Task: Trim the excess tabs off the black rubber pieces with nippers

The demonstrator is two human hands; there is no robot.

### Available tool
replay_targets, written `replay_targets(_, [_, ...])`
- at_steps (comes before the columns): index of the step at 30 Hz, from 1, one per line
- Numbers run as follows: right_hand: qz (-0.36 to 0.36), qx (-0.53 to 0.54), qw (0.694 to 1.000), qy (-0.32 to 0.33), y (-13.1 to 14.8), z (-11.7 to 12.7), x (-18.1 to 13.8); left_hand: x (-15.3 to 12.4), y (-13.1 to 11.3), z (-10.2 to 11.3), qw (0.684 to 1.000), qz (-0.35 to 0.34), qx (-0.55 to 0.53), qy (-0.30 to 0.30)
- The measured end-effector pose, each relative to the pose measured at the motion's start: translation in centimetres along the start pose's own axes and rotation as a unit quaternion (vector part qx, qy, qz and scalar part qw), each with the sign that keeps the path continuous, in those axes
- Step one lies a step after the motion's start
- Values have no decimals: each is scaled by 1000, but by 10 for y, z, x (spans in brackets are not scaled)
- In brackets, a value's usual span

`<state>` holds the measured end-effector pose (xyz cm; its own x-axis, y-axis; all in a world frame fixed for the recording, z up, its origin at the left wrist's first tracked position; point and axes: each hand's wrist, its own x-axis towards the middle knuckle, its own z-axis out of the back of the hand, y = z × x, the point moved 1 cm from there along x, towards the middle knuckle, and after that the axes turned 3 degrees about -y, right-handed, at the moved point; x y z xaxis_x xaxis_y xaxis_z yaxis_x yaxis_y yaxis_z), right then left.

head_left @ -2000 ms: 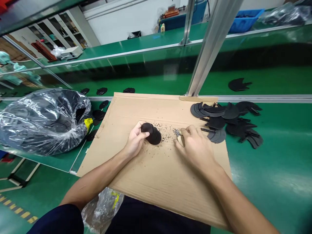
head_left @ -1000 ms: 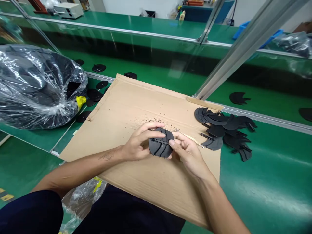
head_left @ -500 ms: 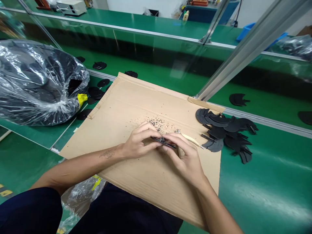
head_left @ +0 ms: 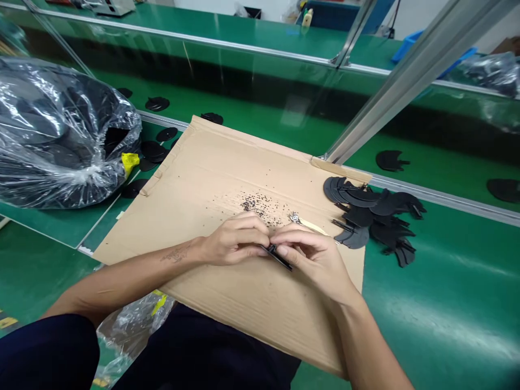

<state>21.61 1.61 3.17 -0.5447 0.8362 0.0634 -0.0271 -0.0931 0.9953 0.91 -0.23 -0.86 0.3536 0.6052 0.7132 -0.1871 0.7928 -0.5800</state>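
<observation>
From where I stand: left hand [head_left: 239, 238] and right hand [head_left: 314, 257], fingers of both clamped on a thin, flat black piece [head_left: 282, 261], tilted, above the tan cardboard sheet [head_left: 227, 292]. Just beyond: scattered small black bits [head_left: 257, 205], metal-headed, cream-handled pliers [head_left: 309, 224].

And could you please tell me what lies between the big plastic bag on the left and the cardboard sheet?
In the head view, several flat black discs lie on the green tabletop between the plastic bag and the cardboard sheet.
</observation>
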Motion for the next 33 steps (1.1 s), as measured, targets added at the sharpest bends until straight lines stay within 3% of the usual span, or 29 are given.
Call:
replay_targets(15, [-15,2,997,69,2,-3,-3,3,-5,3,993,7,-77,89])
replay_targets(26, [36,-36,998,44,3,-8,-4,2,-6,3,998,-56,11,11])
replay_targets(33, [-5,-19,1000,3,-4,-4,0,-2,-3,4,994,-69,86,-28])
